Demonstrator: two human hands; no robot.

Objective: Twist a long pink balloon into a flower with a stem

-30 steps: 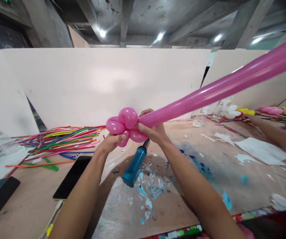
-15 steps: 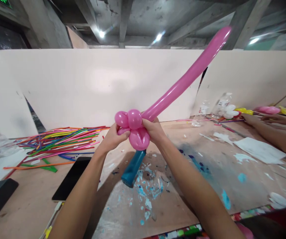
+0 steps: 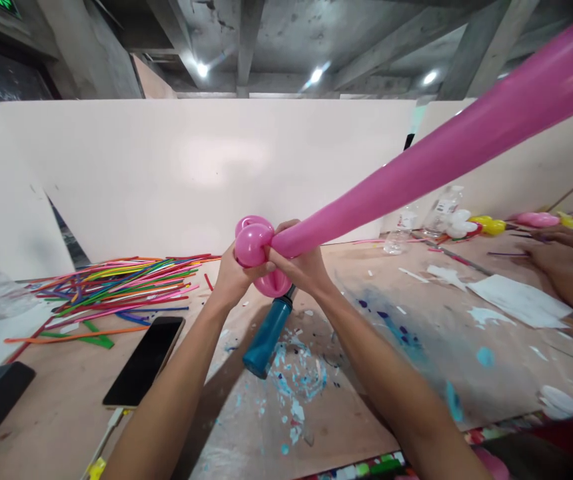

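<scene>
Both my hands grip a long pink balloon [image 3: 416, 167] above the wooden table [image 3: 356, 400]. My left hand [image 3: 234, 277] is closed round the cluster of small twisted bubbles [image 3: 252, 243] at the balloon's near end. My right hand [image 3: 301, 267] pinches the balloon where the long straight part begins; that part runs up and to the right, past the frame's edge. Just below my hands a teal hand pump [image 3: 266, 333] lies on the table.
A heap of several uninflated colourful balloons [image 3: 116, 283] lies at the left, and a black phone [image 3: 144, 363] rests nearer to me. Another person's arm [image 3: 561, 270] reaches in at the right, beside plastic bottles [image 3: 441, 210] and finished balloon shapes [image 3: 486, 225]. White partition boards [image 3: 191, 167] stand behind.
The long part of the balloon has swung from pointing up and away to pointing right and toward the camera. The bubble cluster has turned in my hands, which stay together.
</scene>
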